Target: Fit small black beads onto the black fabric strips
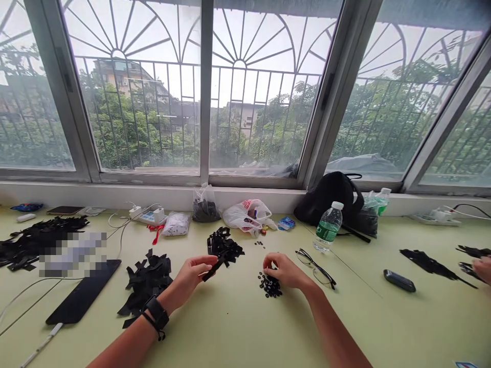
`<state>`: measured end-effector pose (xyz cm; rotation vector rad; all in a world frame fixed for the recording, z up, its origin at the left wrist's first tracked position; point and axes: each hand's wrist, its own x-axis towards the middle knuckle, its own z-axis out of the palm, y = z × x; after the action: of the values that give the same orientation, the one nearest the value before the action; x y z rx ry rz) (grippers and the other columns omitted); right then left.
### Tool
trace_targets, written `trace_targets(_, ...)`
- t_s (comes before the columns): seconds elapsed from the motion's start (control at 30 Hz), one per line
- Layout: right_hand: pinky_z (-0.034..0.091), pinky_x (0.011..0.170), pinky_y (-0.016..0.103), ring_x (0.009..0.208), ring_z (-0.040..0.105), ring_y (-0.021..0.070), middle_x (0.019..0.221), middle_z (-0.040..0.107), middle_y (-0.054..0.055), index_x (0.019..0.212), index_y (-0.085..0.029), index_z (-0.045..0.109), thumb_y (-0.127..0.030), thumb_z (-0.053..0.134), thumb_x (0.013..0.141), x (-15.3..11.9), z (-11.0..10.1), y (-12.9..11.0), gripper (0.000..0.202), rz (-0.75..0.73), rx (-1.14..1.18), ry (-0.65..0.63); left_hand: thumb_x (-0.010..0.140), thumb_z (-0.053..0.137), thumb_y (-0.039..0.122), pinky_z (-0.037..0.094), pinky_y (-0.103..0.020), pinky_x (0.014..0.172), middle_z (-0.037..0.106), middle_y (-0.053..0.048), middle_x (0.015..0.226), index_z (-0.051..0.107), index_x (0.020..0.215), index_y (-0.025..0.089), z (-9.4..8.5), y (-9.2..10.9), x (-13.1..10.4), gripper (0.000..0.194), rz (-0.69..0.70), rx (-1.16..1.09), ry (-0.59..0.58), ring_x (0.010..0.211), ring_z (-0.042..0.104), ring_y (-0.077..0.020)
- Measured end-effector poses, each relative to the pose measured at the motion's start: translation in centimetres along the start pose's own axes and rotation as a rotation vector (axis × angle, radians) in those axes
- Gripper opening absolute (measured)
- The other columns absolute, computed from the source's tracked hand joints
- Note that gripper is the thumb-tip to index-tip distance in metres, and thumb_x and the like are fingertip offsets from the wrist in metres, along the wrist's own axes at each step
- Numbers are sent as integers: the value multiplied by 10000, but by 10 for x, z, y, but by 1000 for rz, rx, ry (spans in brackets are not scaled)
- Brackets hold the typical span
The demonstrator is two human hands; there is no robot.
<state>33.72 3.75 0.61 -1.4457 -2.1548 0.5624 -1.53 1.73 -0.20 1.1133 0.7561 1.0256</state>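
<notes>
My left hand pinches a short black fabric strip between thumb and fingers, beside a heap of similar black strips. Another heap of strips lies to the left, past my wrist. My right hand reaches down with bent fingers onto a small pile of black rings. Its fingertips are closed together at the pile's upper edge, and whatever they hold is hidden. A few loose rings lie farther back on the table.
Glasses and a water bottle stand right of my right hand. A black phone-like slab with a cable lies left. Bags line the window sill. Another person's hand is at the right edge, near black strips.
</notes>
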Motion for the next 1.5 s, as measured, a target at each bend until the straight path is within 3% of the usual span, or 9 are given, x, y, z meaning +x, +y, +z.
trace_targets(0.2,438,649,273,734,607,183,795,682,26,836,-192,663,-286,567,828,4,3,-14,135,-21,81,136,805,674,267,492,-306,830,742,-114,1166,740,1131,191,1,2,0,341,53,281,33,1058,658,-244)
trace_targets(0.4,446,633,277,669,592,172,715,644,10,812,-190,629,-334,570,843,8,10,-19,159,-24,144,213,766,704,325,469,-290,731,736,-51,984,753,942,226,4,16,-15,207,298,847,8,860,637,-218)
trace_targets(0.5,454,633,279,671,594,173,722,644,15,819,-189,622,-351,565,856,8,12,-21,176,-35,171,231,683,714,205,456,-283,736,699,-35,921,748,837,242,5,18,-23,163,362,1042,-39,845,616,-220)
trace_targets(0.6,458,632,280,677,593,174,726,641,19,819,-189,622,-364,563,867,8,13,-26,191,-48,182,252,711,635,134,441,-283,709,663,-41,826,755,753,245,5,15,-22,170,436,1109,46,811,607,-220)
trace_targets(0.7,466,636,284,677,590,176,721,637,24,813,-186,627,-387,572,870,8,15,-32,216,-49,200,269,770,623,158,429,-287,672,651,-28,684,791,788,261,7,13,-18,198,477,1102,86,684,589,-199)
trace_targets(0.8,480,656,290,690,594,178,744,646,33,823,-180,639,-403,592,867,8,17,-38,232,-54,253,261,802,624,190,437,-286,641,706,-32,676,808,819,248,10,12,-17,194,452,1003,56,614,580,-183)
trace_targets(1.0,496,643,282,685,593,170,754,648,28,842,-179,669,-453,650,850,9,31,-51,275,-63,446,178,818,656,275,530,-311,766,767,-76,867,807,903,199,18,7,-16,189,333,683,28,805,683,-234)
trace_targets(1.27,508,665,299,674,596,160,739,659,24,849,-169,728,-464,778,770,14,78,-76,310,-132,769,7,730,810,345,564,-339,777,775,-107,901,772,973,149,19,0,-9,314,205,405,20,840,717,-258)
trace_targets(1.5,516,701,313,699,608,166,757,666,25,879,-187,754,-430,791,772,11,84,-88,268,-150,868,-53,727,811,321,585,-370,766,784,-116,943,761,1015,150,25,-10,-9,339,205,404,9,818,741,-276)
